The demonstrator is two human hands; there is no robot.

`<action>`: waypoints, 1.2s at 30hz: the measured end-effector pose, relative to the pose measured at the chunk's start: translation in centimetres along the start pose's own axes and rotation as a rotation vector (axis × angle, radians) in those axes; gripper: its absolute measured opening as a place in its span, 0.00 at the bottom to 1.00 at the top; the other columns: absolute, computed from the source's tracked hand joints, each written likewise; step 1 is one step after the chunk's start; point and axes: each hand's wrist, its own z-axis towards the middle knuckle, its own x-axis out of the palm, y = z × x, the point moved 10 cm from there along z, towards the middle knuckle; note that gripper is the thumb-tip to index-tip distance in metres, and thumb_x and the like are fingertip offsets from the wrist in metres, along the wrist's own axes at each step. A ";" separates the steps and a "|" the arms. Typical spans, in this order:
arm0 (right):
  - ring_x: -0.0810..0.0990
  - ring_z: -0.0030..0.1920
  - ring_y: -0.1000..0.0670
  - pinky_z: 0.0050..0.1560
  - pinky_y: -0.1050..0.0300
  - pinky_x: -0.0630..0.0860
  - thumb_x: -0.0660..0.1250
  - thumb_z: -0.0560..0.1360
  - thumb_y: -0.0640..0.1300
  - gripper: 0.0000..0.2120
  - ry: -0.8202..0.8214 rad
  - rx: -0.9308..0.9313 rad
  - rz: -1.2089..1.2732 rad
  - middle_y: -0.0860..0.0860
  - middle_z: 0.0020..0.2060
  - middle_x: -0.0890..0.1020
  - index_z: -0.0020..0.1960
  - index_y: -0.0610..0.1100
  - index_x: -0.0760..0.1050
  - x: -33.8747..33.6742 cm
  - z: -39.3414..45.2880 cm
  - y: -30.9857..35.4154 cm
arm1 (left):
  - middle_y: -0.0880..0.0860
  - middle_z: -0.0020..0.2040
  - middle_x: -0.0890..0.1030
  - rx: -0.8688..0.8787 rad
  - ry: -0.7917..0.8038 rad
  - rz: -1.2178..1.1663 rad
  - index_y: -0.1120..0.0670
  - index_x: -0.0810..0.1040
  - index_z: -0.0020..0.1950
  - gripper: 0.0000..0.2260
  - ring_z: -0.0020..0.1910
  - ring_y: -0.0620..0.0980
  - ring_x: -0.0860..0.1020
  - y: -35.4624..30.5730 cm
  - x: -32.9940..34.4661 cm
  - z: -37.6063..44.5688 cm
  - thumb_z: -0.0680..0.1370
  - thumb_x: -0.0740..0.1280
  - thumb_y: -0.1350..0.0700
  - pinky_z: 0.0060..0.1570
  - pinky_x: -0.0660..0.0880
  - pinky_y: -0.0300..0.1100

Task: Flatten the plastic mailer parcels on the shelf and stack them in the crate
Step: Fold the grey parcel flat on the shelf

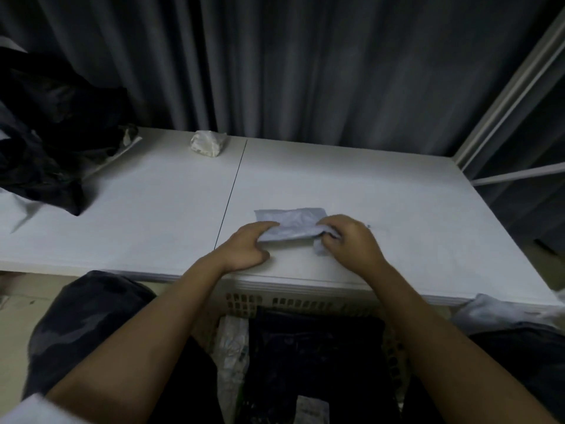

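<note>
Head view looks down past two bare forearms. Nearest, below the front edge of the shelf (pixel 153 209), stands a pale slotted crate (pixel 305 301). Inside it lie dark plastic mailers (pixel 315 356), stacked flat, with a whitish clear bag (pixel 232 347) along the left wall and a small pale packet (pixel 312 408) at the near side. On both sides of the crate are the person's knees in dark patterned trousers (pixel 82 325).

On the white shelf, close to its front edge and a little right of the seam between the two boards, lies a light grey plastic mailer (pixel 290 224). The left hand (pixel 247 249) rests on the shelf and presses on the left end of the mailer; its fingers lie fairly straight and close together, the thumb spread toward the front edge. The right hand (pixel 348 240) holds the right end, with fingers curled and pinching the crumpled plastic there. The middle of the mailer lies rather flat; the right end is bunched.

Farther, at the back edge near the seam, sits a small white crumpled parcel (pixel 208 143). At the left side of the shelf lies a heap of black plastic bags (pixel 52 133), maybe several, the picture is too dark to count. Behind the shelf hangs a grey curtain (pixel 305 65), and at the right back corner stands a pale metal post (pixel 513 87).
</note>
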 end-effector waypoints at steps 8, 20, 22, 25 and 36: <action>0.81 0.50 0.52 0.49 0.58 0.78 0.65 0.77 0.54 0.17 -0.143 0.455 0.815 0.51 0.51 0.81 0.64 0.50 0.71 -4.7 2.4 -0.1 | 0.52 0.51 0.83 -0.100 -0.407 -0.530 0.55 0.77 0.55 0.11 0.51 0.51 0.81 -1.9 -5.7 0.3 0.81 0.61 0.50 0.56 0.77 0.52; 0.71 0.66 0.42 0.66 0.52 0.69 0.61 0.80 0.41 0.24 -0.072 0.578 0.274 0.41 0.68 0.70 0.74 0.43 0.61 2.5 -1.6 -5.5 | 0.58 0.79 0.46 -0.236 -0.209 0.048 0.55 0.44 0.79 0.31 0.77 0.57 0.45 -0.3 0.6 0.9 0.82 0.56 0.46 0.74 0.48 0.53; 0.64 0.71 0.43 0.71 0.52 0.60 0.57 0.81 0.43 0.23 -0.088 0.470 0.108 0.41 0.72 0.65 0.75 0.41 0.61 2.5 -1.2 -4.3 | 0.55 0.79 0.42 -0.199 -0.200 0.184 0.52 0.43 0.79 0.29 0.77 0.56 0.41 -0.8 1.4 1.3 0.83 0.53 0.46 0.74 0.44 0.55; 0.52 0.76 0.44 0.75 0.50 0.49 0.46 0.81 0.51 0.25 -0.025 0.287 -0.135 0.44 0.76 0.57 0.77 0.45 0.57 3.3 -0.6 -1.3 | 0.53 0.79 0.40 -0.119 -0.205 0.290 0.51 0.44 0.79 0.26 0.77 0.53 0.37 -2.2 2.5 1.9 0.83 0.47 0.47 0.73 0.38 0.54; 0.37 0.77 0.50 0.73 0.46 0.33 0.29 0.75 0.58 0.34 0.261 0.239 -0.427 0.50 0.78 0.41 0.79 0.49 0.43 9.1 -1.6 -2.7 | 0.52 0.79 0.40 -0.054 -0.179 0.604 0.51 0.42 0.79 0.25 0.77 0.51 0.37 -1.6 6.1 3.7 0.83 0.43 0.47 0.73 0.35 0.54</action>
